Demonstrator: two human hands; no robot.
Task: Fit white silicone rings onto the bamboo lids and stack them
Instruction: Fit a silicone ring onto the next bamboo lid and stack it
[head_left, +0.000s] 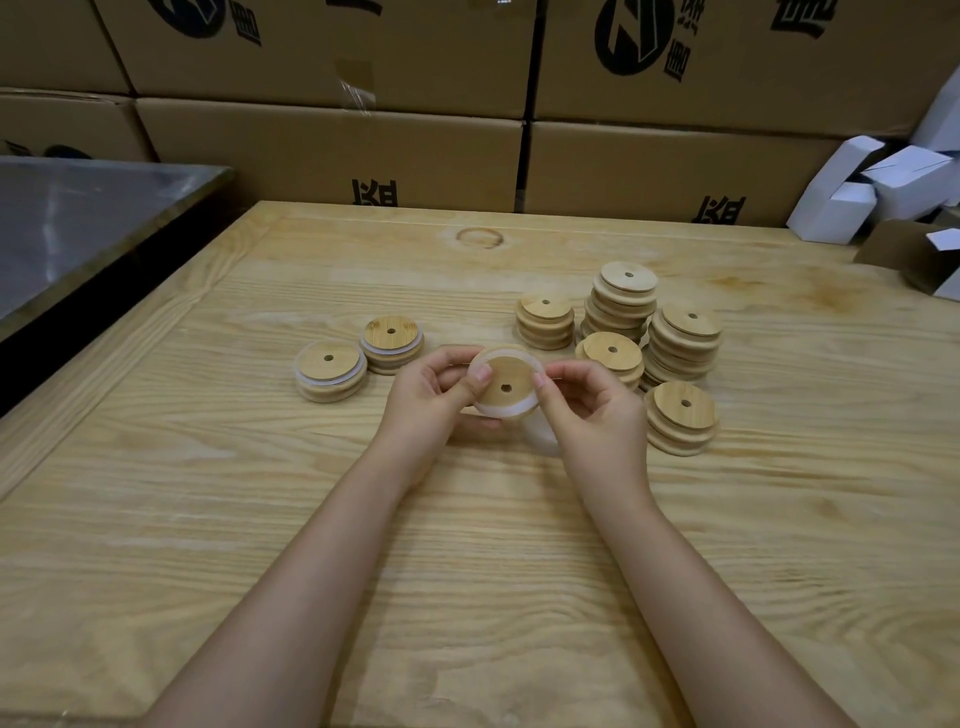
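Fitting of white silicone ring (511, 411) onto bamboo lid (506, 379), centre frame.
Opposite rims are pinched by left hand (434, 387) and right hand (589, 410); the ring grips the lower edge, slack hanging nearer the right hand.

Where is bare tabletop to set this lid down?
Left hand and right hand grip the round bamboo lid. Bare wooden table: left of the two white-ringed lid stacks and beyond them; crowded right, among plain bamboo lid stacks.

Soft, even, fairly bright light; faint shadows beneath the left hand (431, 397) and right hand (597, 418). Fingertips (483, 373) slightly blurred. Wide-angle bending curves the table (208, 467) edge left of them.
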